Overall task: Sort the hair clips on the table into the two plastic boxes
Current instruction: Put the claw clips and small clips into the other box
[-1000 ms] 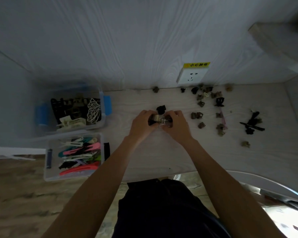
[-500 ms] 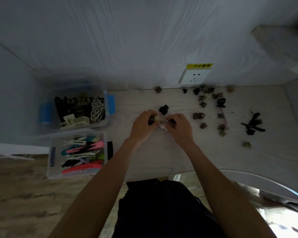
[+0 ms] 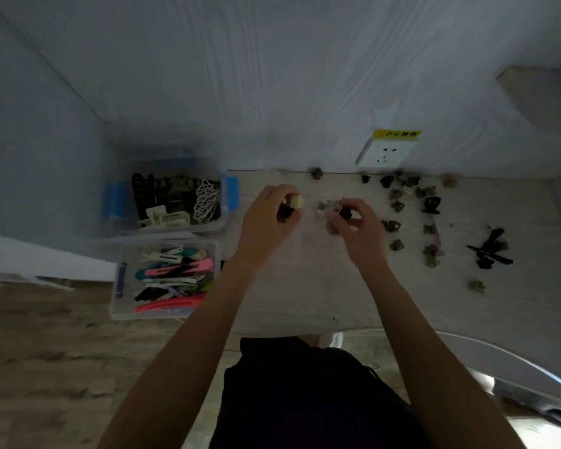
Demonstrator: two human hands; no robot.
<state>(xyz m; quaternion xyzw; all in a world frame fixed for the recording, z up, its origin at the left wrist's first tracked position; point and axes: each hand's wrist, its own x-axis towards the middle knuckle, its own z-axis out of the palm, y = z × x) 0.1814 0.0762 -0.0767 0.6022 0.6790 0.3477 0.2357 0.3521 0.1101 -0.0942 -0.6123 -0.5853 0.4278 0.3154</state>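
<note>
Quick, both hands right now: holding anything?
Left hand: grips a black and cream claw clip.
Right hand: pinches a small clear clip.

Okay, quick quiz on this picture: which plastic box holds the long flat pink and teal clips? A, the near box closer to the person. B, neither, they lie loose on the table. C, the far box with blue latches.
A: the pink and teal flat clips lie in the near box; the far box with blue latches holds claw-style clips.
</note>
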